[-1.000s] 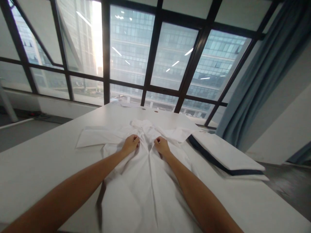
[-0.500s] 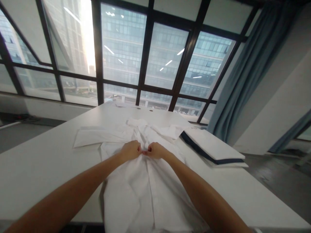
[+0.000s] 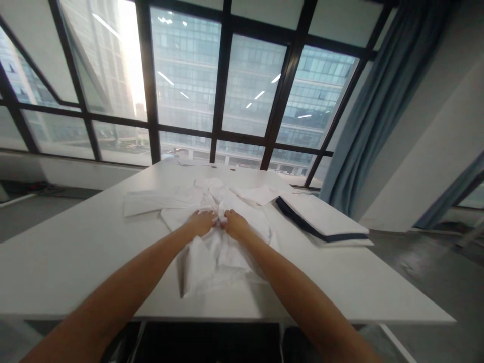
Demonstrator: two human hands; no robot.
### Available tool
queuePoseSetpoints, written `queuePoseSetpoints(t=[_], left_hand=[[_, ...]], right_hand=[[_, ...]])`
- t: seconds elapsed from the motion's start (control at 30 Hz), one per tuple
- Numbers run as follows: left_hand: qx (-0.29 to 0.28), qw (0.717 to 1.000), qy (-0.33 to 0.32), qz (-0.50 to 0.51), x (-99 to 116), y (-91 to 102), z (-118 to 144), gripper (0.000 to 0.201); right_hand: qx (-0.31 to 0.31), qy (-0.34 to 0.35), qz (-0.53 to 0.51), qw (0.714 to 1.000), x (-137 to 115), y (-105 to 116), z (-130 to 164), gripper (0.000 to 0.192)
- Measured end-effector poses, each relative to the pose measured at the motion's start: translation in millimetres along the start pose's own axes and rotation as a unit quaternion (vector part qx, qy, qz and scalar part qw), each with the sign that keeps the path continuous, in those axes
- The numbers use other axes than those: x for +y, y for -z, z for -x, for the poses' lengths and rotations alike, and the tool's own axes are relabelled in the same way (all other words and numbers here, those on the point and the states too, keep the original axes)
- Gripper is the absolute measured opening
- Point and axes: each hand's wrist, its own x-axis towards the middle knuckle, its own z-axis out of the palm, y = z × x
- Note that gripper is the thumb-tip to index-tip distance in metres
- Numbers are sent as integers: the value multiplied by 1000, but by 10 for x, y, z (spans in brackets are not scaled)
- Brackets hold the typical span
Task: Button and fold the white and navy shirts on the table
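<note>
A white shirt (image 3: 217, 252) lies bunched up on the white table (image 3: 94, 252), one sleeve stretched out to the left and the other to the right. My left hand (image 3: 203, 223) has its fingers closed on the cloth near the middle of the front. Close beside it, my right hand (image 3: 234, 224) grips the cloth too, with folds gathered between the two hands. The shirt's collar end points away from me, toward the windows. Its lower part is crumpled on the near half of the table, and the fingertips are partly hidden in the folds.
To the right lies a folded white stack with a dark blue edge (image 3: 328, 222). Thin white sheets (image 3: 192, 162) rest at the table's far end, by two round holes. Windows stand behind, with a blue curtain (image 3: 366, 121) at the right.
Both hands have moved forward, pulling the shirt away from me. Its lower part, which hung over the near table edge, now lies crumpled on the table.
</note>
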Motion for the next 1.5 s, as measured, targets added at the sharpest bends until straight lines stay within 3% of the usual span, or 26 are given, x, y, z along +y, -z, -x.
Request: queuePoseSetpoints(t=[0.1, 0.17, 0.33, 0.5, 0.6, 0.67, 0.77, 0.87, 0.97, 1.07, 1.17, 1.37, 1.5], left_hand=[[16, 1000, -18, -9, 148, 113, 104, 30], [9, 1000, -23, 19, 244, 145, 208, 24], [18, 991, -19, 133, 297, 80, 391, 20], [22, 988, -6, 151, 299, 51, 425, 20], [38, 988, -4, 150, 335, 50, 409, 20], [58, 984, 8, 166, 364, 47, 380, 28], [71, 969, 29, 233, 395, 43, 319, 49], [79, 947, 29, 310, 392, 41, 281, 50], [73, 919, 26, 388, 366, 45, 289, 46], [70, 908, 23, 412, 354, 71, 319, 41], [101, 935, 44, 337, 368, 118, 332, 36], [140, 944, 65, 291, 392, 175, 332, 22], [146, 928, 10, 342, 432, 174, 352, 24]], right_hand=[[7, 33, -13, 999, -125, 53, 117, 27], [-31, 42, -10, 999, -140, 84, 223, 29], [-125, -37, -31, 991, 0, 94, 370, 43], [-124, -55, -53, 989, 92, 111, 322, 32], [-123, -48, -151, 980, 118, 126, 298, 29], [-124, -69, -289, 947, 136, 120, 295, 28], [-106, -93, -476, 868, 152, 91, 292, 18], [-101, -102, -565, 812, 156, 67, 283, 12], [-108, -120, -598, 786, 153, 47, 271, 12], [-85, -131, -604, 781, 138, 9, 255, 11], [-53, -129, -601, 787, 108, -35, 237, 11], [-26, -150, -542, 826, 84, -63, 204, 15], [-43, -155, -490, 856, 118, -144, 193, 17]])
